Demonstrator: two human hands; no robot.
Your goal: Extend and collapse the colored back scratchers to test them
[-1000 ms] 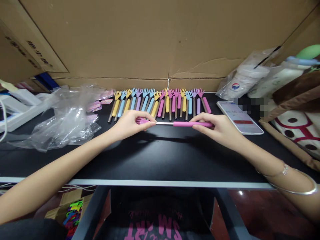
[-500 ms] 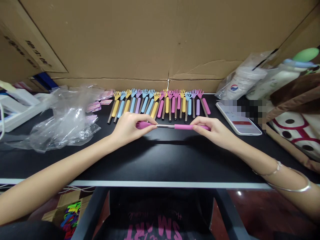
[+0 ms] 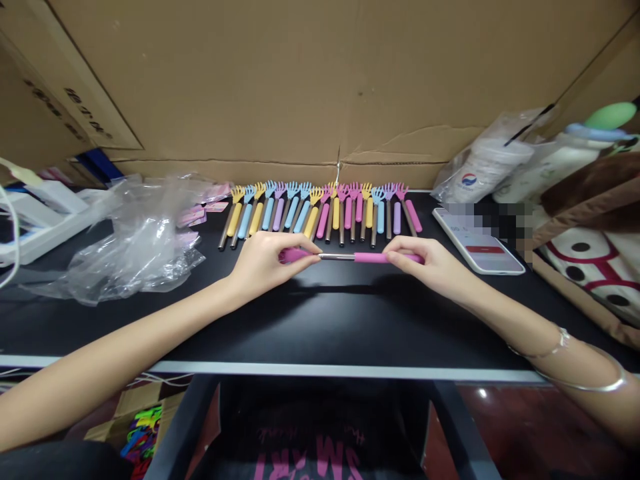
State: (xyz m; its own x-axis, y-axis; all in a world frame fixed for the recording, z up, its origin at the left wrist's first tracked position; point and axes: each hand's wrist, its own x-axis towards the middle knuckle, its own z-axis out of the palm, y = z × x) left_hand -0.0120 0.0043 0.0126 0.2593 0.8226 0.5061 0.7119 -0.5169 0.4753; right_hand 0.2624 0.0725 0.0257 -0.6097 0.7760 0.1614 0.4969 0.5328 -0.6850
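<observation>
Between my two hands a pink back scratcher lies level above the black table, its metal rod showing in the middle. My left hand pinches it where the pink claw head joins the rod; the head is partly hidden by the fingers. The pink handle sits in the closed fingers of my right hand. Just beyond the hands is a row of loose back scratcher parts: yellow, blue, purple and pink claw heads, dark metal rods and coloured handles.
Clear plastic bags and pink cards lie on the left, beside a white rack. To the right are a phone, a bagged cup, a bottle and a brown-white bag. A cardboard wall stands behind.
Both hands still hold the pink back scratcher in nearly the same pose. The hands sit slightly more to the right in the picture, and the whole view has shifted a little.
</observation>
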